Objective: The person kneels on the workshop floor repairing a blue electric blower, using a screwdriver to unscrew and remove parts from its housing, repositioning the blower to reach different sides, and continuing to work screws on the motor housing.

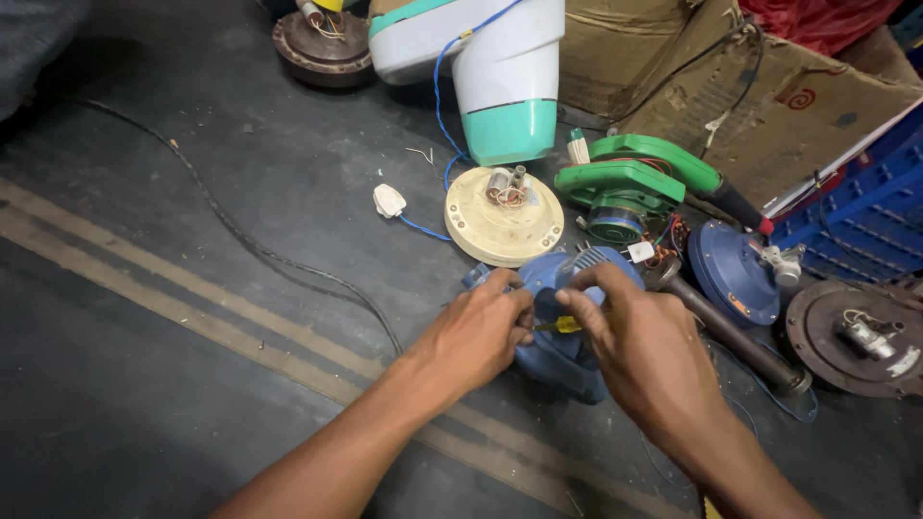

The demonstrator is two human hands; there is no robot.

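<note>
Blue motor housing (562,336) sits on the dark floor (192,317), low centre of view, just in front of the cream round base plate (504,229). Both hands are on it. Its ribbed blue top shows between the fingers; the rest is mostly covered.

Progress, as a judgement: the housing looks closed up w/ its shell in place, no screws or loose blue parts visible beside it, so the work on it seems early or mid-way. Can't tell which fasteners are out, since the hands hide that spot.

Left hand (476,336): fingers curled in, closed around the housing's left side, thumb and forefinger pinched toward a small yellow tool (567,324), prob. a screwdriver handle. Right hand (639,351): also curled, fingertips pressing on the top of the housing and touching the yellow tool from the other side. Which hand really carries the tool, can't tell; both meet at it.

Around: a white plug (388,201) on a blue wire lies left of the cream plate. Behind it, a white-and-teal appliance body (490,67). To the right, a green blower (635,183), a dark metal shaft (735,332) on the floor, a second blue round part (735,272), and a rusty motor disc (856,336). Cardboard boxes (760,91) and a blue crate (856,207) at far right. A black cable (240,231) runs across the floor at left.
</note>
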